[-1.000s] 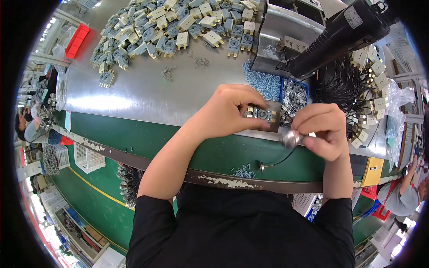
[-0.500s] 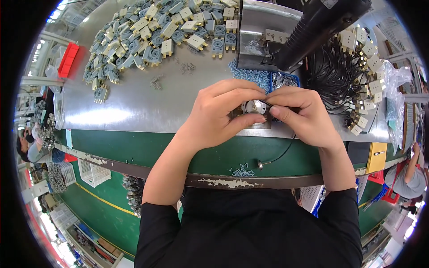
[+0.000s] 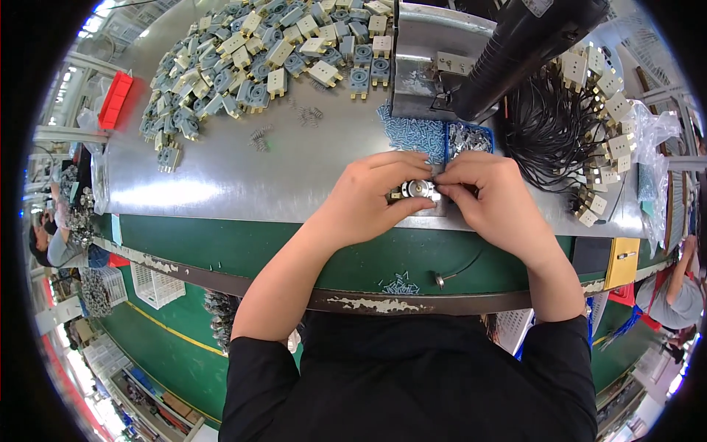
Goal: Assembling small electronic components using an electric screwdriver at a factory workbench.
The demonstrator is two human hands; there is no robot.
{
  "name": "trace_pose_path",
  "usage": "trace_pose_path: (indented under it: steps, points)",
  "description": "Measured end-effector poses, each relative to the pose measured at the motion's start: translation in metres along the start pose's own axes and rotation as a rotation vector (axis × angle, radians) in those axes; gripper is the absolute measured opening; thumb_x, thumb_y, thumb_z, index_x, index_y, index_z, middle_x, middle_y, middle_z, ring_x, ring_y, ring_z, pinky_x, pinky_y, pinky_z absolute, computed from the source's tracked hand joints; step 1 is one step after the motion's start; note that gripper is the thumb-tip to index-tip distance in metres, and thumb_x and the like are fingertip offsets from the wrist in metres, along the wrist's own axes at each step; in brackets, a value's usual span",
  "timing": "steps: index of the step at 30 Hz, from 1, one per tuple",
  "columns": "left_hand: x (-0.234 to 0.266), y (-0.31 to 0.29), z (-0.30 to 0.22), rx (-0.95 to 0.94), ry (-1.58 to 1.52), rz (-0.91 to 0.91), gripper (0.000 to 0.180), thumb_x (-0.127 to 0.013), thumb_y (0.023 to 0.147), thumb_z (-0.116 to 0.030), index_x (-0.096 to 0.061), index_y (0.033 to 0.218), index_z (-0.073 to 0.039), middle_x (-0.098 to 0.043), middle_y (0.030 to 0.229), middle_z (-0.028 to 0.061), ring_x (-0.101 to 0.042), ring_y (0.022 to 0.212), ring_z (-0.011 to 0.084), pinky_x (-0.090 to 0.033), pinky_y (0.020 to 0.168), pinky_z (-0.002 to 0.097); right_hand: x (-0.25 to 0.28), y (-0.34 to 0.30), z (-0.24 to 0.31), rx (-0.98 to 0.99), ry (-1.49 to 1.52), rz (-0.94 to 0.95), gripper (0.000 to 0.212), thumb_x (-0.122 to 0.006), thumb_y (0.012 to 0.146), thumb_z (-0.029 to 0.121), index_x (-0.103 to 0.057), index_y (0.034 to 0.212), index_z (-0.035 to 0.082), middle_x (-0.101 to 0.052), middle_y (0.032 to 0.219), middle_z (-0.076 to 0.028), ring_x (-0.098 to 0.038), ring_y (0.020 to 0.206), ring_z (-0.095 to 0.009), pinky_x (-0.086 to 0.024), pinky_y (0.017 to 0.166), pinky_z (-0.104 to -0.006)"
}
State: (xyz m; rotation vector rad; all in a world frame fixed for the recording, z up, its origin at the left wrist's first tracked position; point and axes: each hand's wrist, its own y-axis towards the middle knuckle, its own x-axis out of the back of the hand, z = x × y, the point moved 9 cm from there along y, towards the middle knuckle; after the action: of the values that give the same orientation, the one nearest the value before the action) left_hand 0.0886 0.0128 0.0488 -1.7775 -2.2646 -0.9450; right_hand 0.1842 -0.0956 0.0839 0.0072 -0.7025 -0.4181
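Note:
My left hand (image 3: 372, 193) is closed round a small block-shaped part with a round silver metal disc (image 3: 420, 188) facing up and a brass tab at its left. My right hand (image 3: 495, 197) pinches at the right side of this part, thumb and forefinger together; what lies between those fingertips is too small to make out. Below the right hand a thin black cable (image 3: 471, 263) trails over the green table edge, ending in a small round metal piece (image 3: 440, 281). Just beyond the hands lie a heap of small screws (image 3: 416, 135) and a blue tray (image 3: 490, 132) of small metal pieces.
Grey and cream plug housings (image 3: 278, 53) are piled at the far left, with loose springs (image 3: 259, 140) nearby. A black cylindrical tool (image 3: 508, 55) leans over a metal stand (image 3: 423, 99). Bundled black cables (image 3: 541, 121) with cream plugs lie right. More screws (image 3: 400, 284) rest near the front edge.
My right hand's fingertips have shifted slightly left and down, uncovering more of the blue tray. The left hand has moved slightly right. The cable's metal end has slid right and down.

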Motion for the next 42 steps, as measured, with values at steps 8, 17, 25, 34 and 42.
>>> trace_pose_path:
  steps: [8, 17, 25, 34, 42]
  points:
    - [0.003, 0.001, 0.010, 0.088, -0.147, 0.018, 0.036, -0.091, 0.076, -0.004, -0.075, 0.107, 0.000, -0.076, 0.120, 0.0152, -0.073, 0.117, 0.0313, -0.058, 0.101, 0.0406, -0.006, -0.005, 0.003, 0.021, -0.107, 0.063, 0.015, -0.074, 0.086, -0.006, -0.077, 0.100, -0.004, -0.073, 0.096, -0.016, -0.073, 0.083, -0.033, -0.058, 0.073, -0.0380]
    - [0.003, 0.005, 0.012, 0.083, -0.154, 0.051, 0.034, -0.091, 0.076, -0.004, -0.075, 0.106, 0.002, -0.076, 0.117, 0.0169, -0.073, 0.117, 0.0319, -0.058, 0.101, 0.0414, 0.000, 0.015, -0.005, 0.327, -0.149, 0.154, 0.024, -0.071, 0.078, -0.011, -0.078, 0.099, -0.002, -0.072, 0.096, -0.014, -0.069, 0.094, -0.033, -0.057, 0.082, -0.0405]
    - [0.004, -0.001, 0.014, 0.095, -0.160, 0.017, 0.032, -0.089, 0.078, -0.004, -0.075, 0.106, 0.001, -0.076, 0.116, 0.0157, -0.073, 0.116, 0.0318, -0.058, 0.100, 0.0415, 0.006, 0.015, -0.002, 0.152, 0.021, 0.063, 0.021, -0.074, 0.079, -0.009, -0.078, 0.099, -0.002, -0.074, 0.096, -0.014, -0.071, 0.089, -0.028, -0.057, 0.079, -0.0372]
    - [0.006, -0.002, 0.018, 0.065, -0.178, 0.016, 0.032, -0.088, 0.079, -0.007, -0.073, 0.105, 0.002, -0.076, 0.114, 0.0154, -0.074, 0.111, 0.0328, -0.059, 0.096, 0.0413, 0.004, 0.029, 0.002, 0.120, -0.052, 0.156, 0.023, -0.078, 0.080, -0.007, -0.077, 0.103, -0.002, -0.076, 0.092, -0.012, -0.072, 0.084, -0.023, -0.057, 0.078, -0.0338]
    - [0.004, -0.005, 0.017, 0.017, -0.170, 0.004, 0.033, -0.089, 0.079, -0.007, -0.070, 0.105, 0.000, -0.075, 0.109, 0.0138, -0.073, 0.102, 0.0327, -0.059, 0.090, 0.0413, -0.004, 0.035, -0.003, -0.111, 0.071, 0.172, 0.033, -0.078, 0.084, -0.006, -0.068, 0.115, -0.004, -0.078, 0.091, -0.012, -0.075, 0.089, -0.014, -0.058, 0.082, -0.0316]
